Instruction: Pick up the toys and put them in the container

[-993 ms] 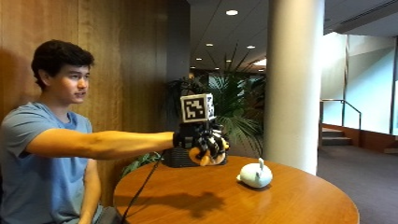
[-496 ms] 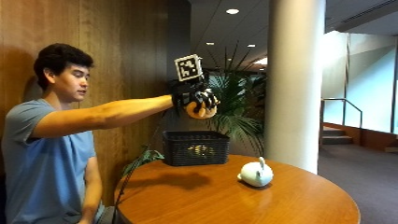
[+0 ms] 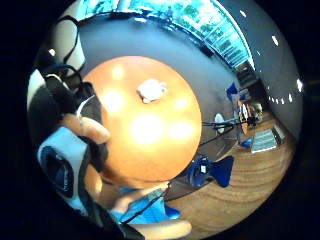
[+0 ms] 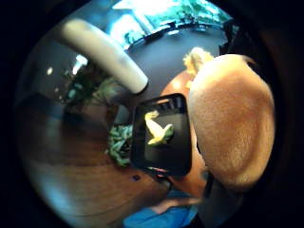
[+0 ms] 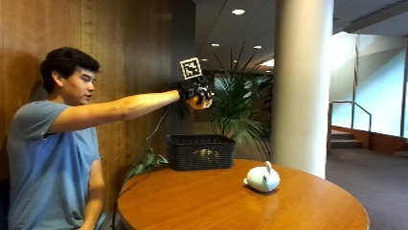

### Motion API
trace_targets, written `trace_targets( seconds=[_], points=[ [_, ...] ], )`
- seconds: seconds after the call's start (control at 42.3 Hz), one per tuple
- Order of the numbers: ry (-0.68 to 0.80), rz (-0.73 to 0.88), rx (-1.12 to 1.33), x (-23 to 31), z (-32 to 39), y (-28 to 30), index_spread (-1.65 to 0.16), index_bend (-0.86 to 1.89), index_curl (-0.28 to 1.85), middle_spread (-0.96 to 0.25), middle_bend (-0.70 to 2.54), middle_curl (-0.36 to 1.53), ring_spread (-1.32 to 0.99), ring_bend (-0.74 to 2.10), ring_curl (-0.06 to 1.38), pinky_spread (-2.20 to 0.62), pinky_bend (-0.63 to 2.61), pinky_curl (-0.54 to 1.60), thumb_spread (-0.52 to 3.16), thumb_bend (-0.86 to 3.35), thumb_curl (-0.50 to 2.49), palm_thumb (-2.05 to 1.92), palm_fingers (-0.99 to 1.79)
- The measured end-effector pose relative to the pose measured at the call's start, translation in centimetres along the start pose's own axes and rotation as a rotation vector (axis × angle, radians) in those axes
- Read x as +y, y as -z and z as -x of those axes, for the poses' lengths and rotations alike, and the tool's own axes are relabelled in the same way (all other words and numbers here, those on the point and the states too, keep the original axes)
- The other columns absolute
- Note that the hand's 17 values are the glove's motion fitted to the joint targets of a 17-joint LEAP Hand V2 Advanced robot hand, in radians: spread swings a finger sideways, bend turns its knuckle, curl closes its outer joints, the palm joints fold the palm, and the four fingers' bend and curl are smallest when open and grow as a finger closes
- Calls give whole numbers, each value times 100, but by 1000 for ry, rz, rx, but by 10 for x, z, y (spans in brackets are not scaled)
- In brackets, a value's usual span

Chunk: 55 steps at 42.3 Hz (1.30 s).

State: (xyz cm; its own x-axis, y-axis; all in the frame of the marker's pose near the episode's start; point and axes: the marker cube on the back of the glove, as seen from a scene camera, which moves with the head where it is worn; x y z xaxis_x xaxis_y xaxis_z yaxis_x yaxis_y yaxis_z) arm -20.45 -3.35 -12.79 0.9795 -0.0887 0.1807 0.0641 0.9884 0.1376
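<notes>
The gloved right hand (image 5: 196,92) grips a round tan plush toy (image 5: 203,102), fingers curled round it, high above the black plastic basket (image 5: 200,152). A yellow toy (image 4: 159,130) lies inside the basket, and a white plush toy (image 5: 262,178) sits to its right on the round wooden table (image 5: 210,206).

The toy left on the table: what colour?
White toy, clearest in the outside view.

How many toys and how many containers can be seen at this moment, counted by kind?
Toys: 3 (tan plush toy held high in the gloved right hand; yellow toy in the basket; white toy on the table)
Containers: 1 (black basket)
Total: 4
</notes>
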Motion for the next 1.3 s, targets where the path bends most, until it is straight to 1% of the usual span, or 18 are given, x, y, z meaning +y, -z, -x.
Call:
trace_targets(
  seconds=[0.047,0.118,0.189,0.307,0.402,0.473,0.591,0.638,0.662,0.709,0.804,0.827,0.851,0.946,1.087,1.135,1.229,1.3],
  points=[
    [25,0,-80,3,13,-3,-39,34,38,-57,38,85,-46,109,55,-43,113,43,68,25,97,72,94],
    [104,14,-148,13,-6,-14,-39,31,39,-58,36,87,-46,108,56,-43,113,43,68,25,98,72,94],
    [79,43,-126,17,-16,-29,-39,30,40,-58,34,88,-46,108,56,-43,113,44,68,24,99,71,93],
    [128,87,-180,26,12,-55,-39,25,42,-59,31,91,-46,108,56,-43,113,44,68,23,101,71,92],
    [108,109,-222,33,33,-65,-39,19,43,-59,29,93,-47,108,56,-43,115,44,69,23,103,71,89],
    [197,123,-316,41,52,-64,-39,17,44,-59,27,94,-46,107,56,-43,115,44,70,23,104,71,88],
    [210,219,-181,47,45,-85,-40,16,45,-58,21,95,-46,104,56,-43,118,45,75,17,102,64,81],
    [233,256,-194,50,45,-89,-38,6,42,-54,16,94,-44,108,57,-42,122,45,84,10,98,52,75],
    [238,272,-206,51,46,-91,-36,5,41,-50,11,92,-41,106,56,-42,124,45,94,-1,89,32,66],
    [235,291,-217,51,47,-92,-33,-5,37,-43,10,91,-37,108,57,-39,131,48,98,-13,80,12,44],
    [213,304,-207,48,39,-92,-30,-1,32,-29,10,88,-28,109,58,-33,142,50,102,-13,69,-9,20],
    [199,303,-203,46,36,-91,-30,2,31,-25,6,85,-23,100,55,-29,148,51,101,-15,66,-13,3],
    [184,300,-194,44,32,-90,-30,9,33,-21,5,83,-20,95,55,-26,150,52,101,-14,64,-15,-6],
    [149,273,-152,38,12,-84,-29,20,34,-10,9,75,-10,59,44,-14,152,49,103,-12,56,-15,-31],
    [145,251,-80,32,-19,-74,-29,16,34,-1,8,64,0,34,34,-4,147,46,105,-11,46,-14,-30],
    [95,252,-34,27,-13,-72,-28,15,33,1,8,61,1,30,32,-1,144,45,106,-10,44,-14,-29],
    [-88,256,14,16,-8,-71,-28,12,32,4,9,56,4,23,30,2,142,43,108,-9,39,-12,-29],
    [-92,242,-13,17,-24,-71,-27,10,30,5,9,52,6,19,29,4,141,42,109,-9,36,-11,-29]
  ],
)
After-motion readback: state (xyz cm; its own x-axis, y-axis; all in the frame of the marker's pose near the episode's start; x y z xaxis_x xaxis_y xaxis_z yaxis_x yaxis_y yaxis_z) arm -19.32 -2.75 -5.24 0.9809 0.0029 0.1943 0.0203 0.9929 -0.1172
